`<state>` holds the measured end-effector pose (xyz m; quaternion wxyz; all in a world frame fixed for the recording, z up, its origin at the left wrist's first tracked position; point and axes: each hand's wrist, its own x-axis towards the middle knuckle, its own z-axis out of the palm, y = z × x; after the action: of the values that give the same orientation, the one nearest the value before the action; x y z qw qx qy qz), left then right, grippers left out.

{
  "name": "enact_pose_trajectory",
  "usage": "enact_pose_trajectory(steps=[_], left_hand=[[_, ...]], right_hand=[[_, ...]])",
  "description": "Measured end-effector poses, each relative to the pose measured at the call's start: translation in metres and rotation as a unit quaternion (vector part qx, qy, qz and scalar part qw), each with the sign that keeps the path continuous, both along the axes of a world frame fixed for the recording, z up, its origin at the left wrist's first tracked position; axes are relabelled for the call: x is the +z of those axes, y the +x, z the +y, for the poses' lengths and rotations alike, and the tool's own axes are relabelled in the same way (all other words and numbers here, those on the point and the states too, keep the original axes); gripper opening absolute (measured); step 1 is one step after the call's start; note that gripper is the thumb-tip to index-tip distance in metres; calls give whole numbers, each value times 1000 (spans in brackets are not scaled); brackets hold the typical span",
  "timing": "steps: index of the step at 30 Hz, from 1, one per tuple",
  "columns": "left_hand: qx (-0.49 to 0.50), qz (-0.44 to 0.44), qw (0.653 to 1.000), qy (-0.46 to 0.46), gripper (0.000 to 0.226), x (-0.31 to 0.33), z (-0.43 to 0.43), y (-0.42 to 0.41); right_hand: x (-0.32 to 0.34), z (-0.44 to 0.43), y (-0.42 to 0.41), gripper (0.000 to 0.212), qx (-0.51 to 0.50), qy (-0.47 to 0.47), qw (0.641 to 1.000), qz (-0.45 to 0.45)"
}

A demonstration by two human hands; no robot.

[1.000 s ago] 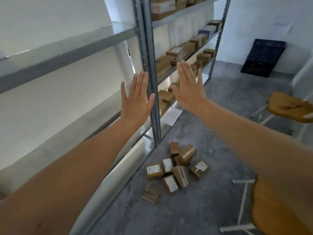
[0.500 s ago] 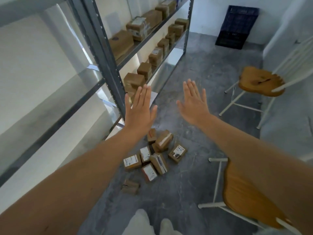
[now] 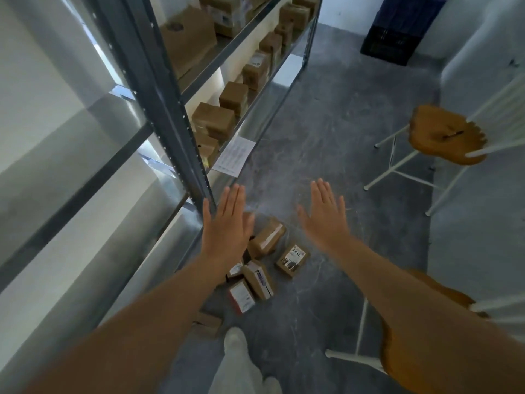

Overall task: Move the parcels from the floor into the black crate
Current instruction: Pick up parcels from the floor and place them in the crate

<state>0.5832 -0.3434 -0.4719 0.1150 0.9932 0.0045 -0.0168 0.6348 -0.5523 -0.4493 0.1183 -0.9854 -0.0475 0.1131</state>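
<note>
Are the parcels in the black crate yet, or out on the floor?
Out: the parcels lie clustered on the floor, far from the black crate.

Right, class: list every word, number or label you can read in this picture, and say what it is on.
No text can be read for certain.
Handwritten marks on the rightmost floor parcel: too blurred.
Label on the white-labelled floor parcel: too small.
Print on the white sheet: too small.
Label on a shelf box: blurred.
</note>
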Motion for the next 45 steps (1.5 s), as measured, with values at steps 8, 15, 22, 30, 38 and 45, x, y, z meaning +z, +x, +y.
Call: enact_pose_trajectory(steps=[8,15,22,30,38,45], left_hand=[[39,108,993,25,65,-110,37,-3],[67,211,975,-5,60,-219,14,-14],[148,294,936,-123,51,-333,-17,-7],[183,295,916,-198,35,-467,-39,13],[292,314,840,-333,46,-585,-48,35],[361,270,804,-388,36,-604,-55,1]], right_hand=[[-96,48,21,66,-63,95,987,110],[-202,49,37,48,-154,223,947,172],[-355,11,26,14,-292,246,871,310],[-519,-9,12,49,-366,214,813,399],[-652,-28,-20,57,-490,316,698,417],[-684,-6,-53,69,-556,466,500,473]])
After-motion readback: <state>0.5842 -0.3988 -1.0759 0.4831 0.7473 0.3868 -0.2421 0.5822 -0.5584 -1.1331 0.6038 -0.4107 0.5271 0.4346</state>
